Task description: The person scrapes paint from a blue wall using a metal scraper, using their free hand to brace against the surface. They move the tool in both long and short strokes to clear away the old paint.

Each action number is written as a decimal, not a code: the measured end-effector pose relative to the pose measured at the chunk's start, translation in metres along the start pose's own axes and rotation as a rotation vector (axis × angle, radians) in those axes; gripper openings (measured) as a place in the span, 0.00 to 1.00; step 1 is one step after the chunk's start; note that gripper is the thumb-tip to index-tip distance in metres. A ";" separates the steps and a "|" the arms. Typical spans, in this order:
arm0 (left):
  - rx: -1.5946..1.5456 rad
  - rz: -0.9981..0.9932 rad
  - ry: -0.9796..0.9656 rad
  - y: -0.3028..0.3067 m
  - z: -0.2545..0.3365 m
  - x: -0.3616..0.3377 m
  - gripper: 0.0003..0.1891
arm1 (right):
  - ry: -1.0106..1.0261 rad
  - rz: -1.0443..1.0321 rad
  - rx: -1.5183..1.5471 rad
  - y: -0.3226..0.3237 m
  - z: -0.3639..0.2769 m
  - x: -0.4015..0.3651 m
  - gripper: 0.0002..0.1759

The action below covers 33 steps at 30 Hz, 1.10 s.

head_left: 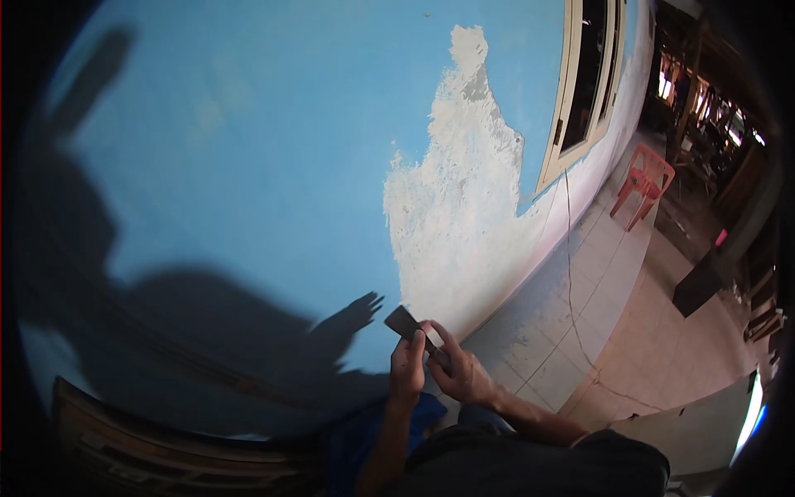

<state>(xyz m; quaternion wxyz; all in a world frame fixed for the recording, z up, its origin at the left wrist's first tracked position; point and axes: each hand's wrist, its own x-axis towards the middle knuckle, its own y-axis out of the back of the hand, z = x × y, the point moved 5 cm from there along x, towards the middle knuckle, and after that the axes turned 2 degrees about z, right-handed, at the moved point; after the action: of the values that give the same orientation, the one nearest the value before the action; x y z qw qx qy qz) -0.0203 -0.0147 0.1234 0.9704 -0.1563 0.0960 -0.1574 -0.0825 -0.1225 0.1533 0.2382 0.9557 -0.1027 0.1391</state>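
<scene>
Both of my hands are together at the lower middle, in front of the painted wall. My right hand (465, 377) is closed round the handle of a scraper (401, 322) with a flat, dark blade. The blade points up and to the left. My left hand (407, 370) pinches the same scraper near where blade and handle meet. Behind them, the blue wall (273, 149) has a large rough patch of bare whitish plaster (464, 182), its lower edge close above the blade.
A window frame (571, 83) is set in the wall at upper right. A thin cable (570, 273) runs down and across the tiled floor (538, 364). A red plastic chair (643, 184) stands farther along. Dark wooden furniture (166, 464) lines the lower left.
</scene>
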 end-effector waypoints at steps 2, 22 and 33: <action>-0.075 -0.072 -0.029 -0.005 -0.023 0.012 0.21 | 0.016 0.003 0.037 0.003 0.006 -0.012 0.45; 0.290 0.164 -0.526 -0.084 0.133 0.102 0.22 | -1.356 -0.044 -0.095 0.063 0.371 -0.389 0.32; 0.268 0.255 -0.531 -0.097 0.149 0.097 0.24 | -1.206 -0.035 -0.137 0.064 0.415 -0.446 0.20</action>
<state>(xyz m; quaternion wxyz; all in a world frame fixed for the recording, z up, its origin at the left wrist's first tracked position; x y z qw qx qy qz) 0.0780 -0.0937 0.2813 0.9854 -0.0494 -0.1631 0.0007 -0.4284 -0.3212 -0.3116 0.2012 0.8502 -0.2126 -0.4376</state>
